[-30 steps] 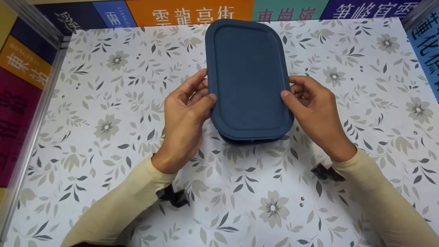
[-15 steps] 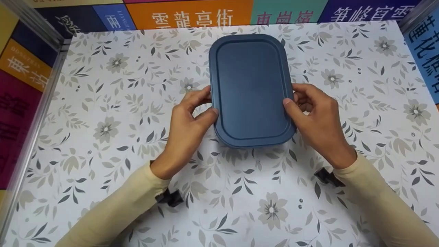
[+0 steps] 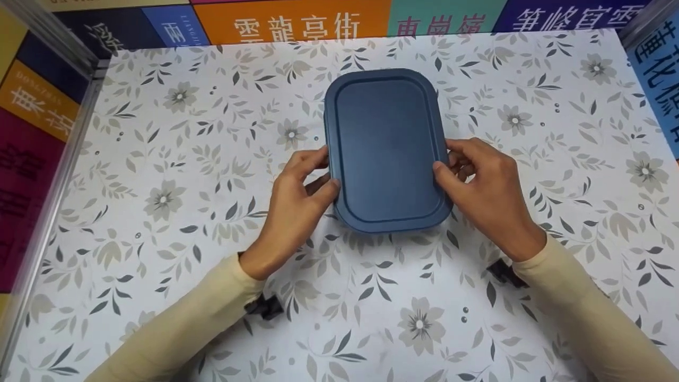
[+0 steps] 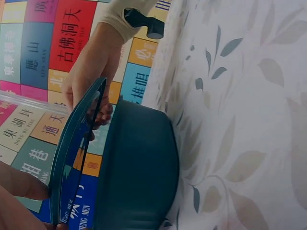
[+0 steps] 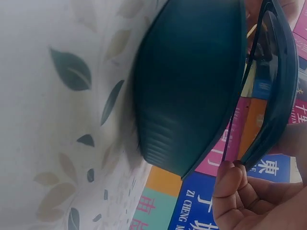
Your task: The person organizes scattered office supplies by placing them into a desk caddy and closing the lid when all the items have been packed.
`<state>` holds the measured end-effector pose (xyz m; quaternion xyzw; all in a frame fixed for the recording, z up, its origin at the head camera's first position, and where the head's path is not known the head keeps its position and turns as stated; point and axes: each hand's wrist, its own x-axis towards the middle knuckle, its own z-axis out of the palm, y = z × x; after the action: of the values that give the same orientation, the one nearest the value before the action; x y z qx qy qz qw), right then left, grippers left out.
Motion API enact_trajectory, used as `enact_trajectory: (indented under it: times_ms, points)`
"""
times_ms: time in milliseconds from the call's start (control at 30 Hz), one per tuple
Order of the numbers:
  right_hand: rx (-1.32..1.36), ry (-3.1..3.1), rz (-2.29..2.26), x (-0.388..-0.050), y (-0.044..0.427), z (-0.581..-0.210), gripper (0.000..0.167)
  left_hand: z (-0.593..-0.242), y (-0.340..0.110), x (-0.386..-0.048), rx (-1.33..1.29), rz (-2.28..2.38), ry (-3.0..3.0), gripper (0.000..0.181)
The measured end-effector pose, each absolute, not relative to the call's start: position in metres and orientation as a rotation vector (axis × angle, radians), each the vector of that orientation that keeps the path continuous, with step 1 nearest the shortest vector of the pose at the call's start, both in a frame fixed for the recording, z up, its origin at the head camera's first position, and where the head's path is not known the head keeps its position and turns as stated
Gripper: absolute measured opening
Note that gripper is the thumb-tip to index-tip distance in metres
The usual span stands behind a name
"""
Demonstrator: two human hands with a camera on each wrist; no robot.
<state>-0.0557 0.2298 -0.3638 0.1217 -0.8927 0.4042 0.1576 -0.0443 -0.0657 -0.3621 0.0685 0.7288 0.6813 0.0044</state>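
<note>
A dark blue rectangular lid (image 3: pixel 390 148) with rounded corners lies between both hands. My left hand (image 3: pixel 297 209) pinches its left edge, thumb on top, and my right hand (image 3: pixel 485 188) pinches the right edge the same way. In the wrist views the lid (image 4: pixel 72 139) is apart from a deep blue-green food container (image 5: pixel 192 86), with a gap between them and the background showing through. The container stands on the patterned cloth under the lid. From the head view the lid hides it almost fully, so its inside cannot be seen.
A white tablecloth (image 3: pixel 212 297) with grey leaves and flowers covers the table. Coloured panels (image 3: pixel 297 21) with large lettering stand along the back, and more line the left and right sides. Black wrist mounts (image 3: pixel 265 306) sit at the cuffs of the beige sleeves (image 3: pixel 196 318).
Both hands have brought the lid down and nearer the person. Its tilt has lessened, and the dark rim visible below its near edge at first is now hidden.
</note>
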Motion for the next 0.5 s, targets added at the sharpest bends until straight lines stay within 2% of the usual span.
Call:
enact_trajectory:
  times_ms: [500]
  points:
    - [0.394, -2.591, 1.094, -0.068, 0.227, -0.377, 0.023, -0.375, -0.066, -0.053, 0.153, 2.069, 2.326, 0.058]
